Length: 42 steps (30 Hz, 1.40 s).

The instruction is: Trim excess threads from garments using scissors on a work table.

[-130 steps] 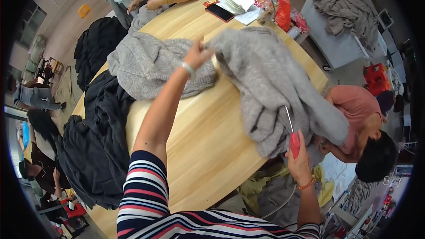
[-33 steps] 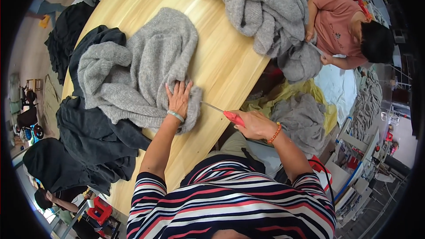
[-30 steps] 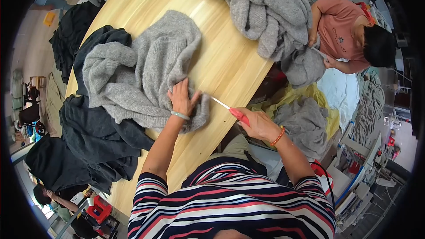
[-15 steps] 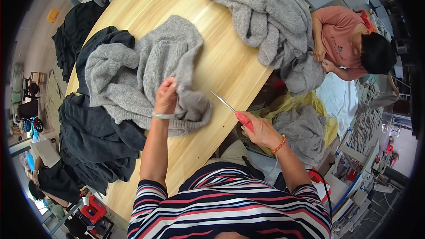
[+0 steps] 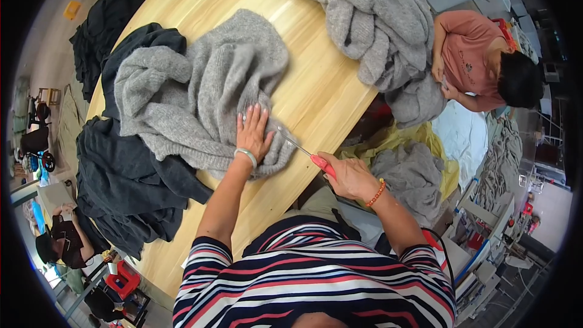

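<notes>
A grey knitted sweater [image 5: 228, 79] lies bunched on the wooden table in front of me. My left hand [image 5: 254, 135] rests flat on its near right part, fingers spread and palm down. In my right hand [image 5: 353, 178] is a red-handled awl-like tool [image 5: 322, 164], gripped by the handle. Its thin metal shaft points up and left, with the tip over the grey knit just right of my left fingers. Whether the tip goes into the knit or only touches it, I cannot tell.
Dark garments [image 5: 130, 179] are heaped left of the sweater. More grey knitwear [image 5: 376, 18] covers the table's far right, where a co-worker [image 5: 470, 48] handles a grey piece. Below the table's right edge, a yellow bag [image 5: 450, 170] holds grey knitwear. The wooden table [image 5: 322, 103] curves at its far left.
My left hand has let go of its pinch and spread flat on the sweater, further right and nearer me. The tool has moved left, its tip now over the knit.
</notes>
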Available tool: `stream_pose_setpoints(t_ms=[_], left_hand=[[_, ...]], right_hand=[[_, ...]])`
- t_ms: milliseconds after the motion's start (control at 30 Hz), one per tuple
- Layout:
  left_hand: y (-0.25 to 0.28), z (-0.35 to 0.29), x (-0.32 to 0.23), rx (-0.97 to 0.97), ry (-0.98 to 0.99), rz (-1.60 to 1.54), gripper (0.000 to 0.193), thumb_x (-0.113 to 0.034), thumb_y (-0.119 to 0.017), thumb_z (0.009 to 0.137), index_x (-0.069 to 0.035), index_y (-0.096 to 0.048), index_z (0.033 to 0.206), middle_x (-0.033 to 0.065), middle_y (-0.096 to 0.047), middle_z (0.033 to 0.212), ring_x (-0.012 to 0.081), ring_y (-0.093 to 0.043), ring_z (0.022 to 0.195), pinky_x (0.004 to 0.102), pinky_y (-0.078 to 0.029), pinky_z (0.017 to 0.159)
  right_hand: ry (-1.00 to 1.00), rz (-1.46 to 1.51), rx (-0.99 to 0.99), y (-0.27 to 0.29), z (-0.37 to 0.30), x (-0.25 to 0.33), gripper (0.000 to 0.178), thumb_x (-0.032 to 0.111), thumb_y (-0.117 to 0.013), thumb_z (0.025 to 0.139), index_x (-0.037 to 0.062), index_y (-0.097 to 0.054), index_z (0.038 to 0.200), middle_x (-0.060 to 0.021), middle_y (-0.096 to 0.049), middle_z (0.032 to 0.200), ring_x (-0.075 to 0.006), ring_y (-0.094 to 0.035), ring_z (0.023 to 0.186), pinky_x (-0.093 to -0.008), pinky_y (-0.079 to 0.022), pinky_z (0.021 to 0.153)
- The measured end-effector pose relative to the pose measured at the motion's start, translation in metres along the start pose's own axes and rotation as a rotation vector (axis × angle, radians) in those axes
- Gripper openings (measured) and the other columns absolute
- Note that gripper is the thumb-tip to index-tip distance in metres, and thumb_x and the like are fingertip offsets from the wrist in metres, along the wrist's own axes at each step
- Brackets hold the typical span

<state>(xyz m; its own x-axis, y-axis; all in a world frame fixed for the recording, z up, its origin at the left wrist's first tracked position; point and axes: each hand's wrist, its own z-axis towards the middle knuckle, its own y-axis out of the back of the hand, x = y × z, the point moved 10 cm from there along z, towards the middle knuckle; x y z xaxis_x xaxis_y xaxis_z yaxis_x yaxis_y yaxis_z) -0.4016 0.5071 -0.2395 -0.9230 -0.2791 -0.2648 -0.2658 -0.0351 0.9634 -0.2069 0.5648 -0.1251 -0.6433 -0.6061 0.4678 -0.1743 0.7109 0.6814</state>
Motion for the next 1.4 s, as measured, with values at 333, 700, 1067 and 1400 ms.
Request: stream_pose_setpoints(t_ms=[333, 700, 1067, 1400], left_hand=[[0.003, -0.001, -0.005, 0.009, -0.039, -0.122, 0.065, -0.042, -0.057, 0.085, -0.015, -0.037, 0.14, 0.0139, -0.024, 0.15, 0.0357, -0.018, 0.139, 0.0516, -0.012, 0.112], [-0.005, -0.002, -0.023, 0.054, -0.062, -0.076, 0.059, -0.041, -0.059, 0.083, -0.024, -0.043, 0.137, 0.0092, -0.024, 0.152, 0.0357, -0.013, 0.141, 0.0557, -0.006, 0.112], [-0.011, -0.025, -0.128, 0.111, -0.157, -0.867, 0.039, -0.03, -0.064, 0.079, -0.011, -0.06, 0.112, 0.0166, -0.058, 0.111, 0.0363, -0.051, 0.109, 0.0488, -0.035, 0.098], [0.091, -0.217, 0.22, -1.153, 1.103, -0.422, 0.066, -0.025, -0.075, 0.072, 0.002, -0.047, 0.124, 0.02, -0.053, 0.114, 0.0296, -0.051, 0.106, 0.0385, -0.04, 0.093]], right_hand=[[-0.023, -0.034, 0.091, -0.002, 0.012, -0.007, 0.047, 0.022, -0.055, 0.084, 0.0096, -0.045, 0.129, -0.0228, -0.064, 0.095, -0.0397, -0.062, 0.09, -0.0497, -0.046, 0.08], [0.113, 0.004, -0.011, 0.014, 0.04, 0.017, 0.048, 0.024, -0.056, 0.085, 0.0107, -0.046, 0.129, -0.0235, -0.064, 0.09, -0.0428, -0.061, 0.085, -0.0486, -0.048, 0.077], [0.132, 0.273, -0.177, 0.027, 0.035, 0.02, 0.044, 0.012, -0.057, 0.086, 0.0029, -0.046, 0.127, -0.0243, -0.061, 0.104, -0.0421, -0.057, 0.1, -0.0385, -0.047, 0.085], [0.258, 0.143, 0.008, 0.042, 0.06, 0.105, 0.046, 0.015, -0.056, 0.087, 0.0074, -0.043, 0.131, -0.0233, -0.062, 0.106, -0.041, -0.059, 0.098, -0.0413, -0.047, 0.084]])
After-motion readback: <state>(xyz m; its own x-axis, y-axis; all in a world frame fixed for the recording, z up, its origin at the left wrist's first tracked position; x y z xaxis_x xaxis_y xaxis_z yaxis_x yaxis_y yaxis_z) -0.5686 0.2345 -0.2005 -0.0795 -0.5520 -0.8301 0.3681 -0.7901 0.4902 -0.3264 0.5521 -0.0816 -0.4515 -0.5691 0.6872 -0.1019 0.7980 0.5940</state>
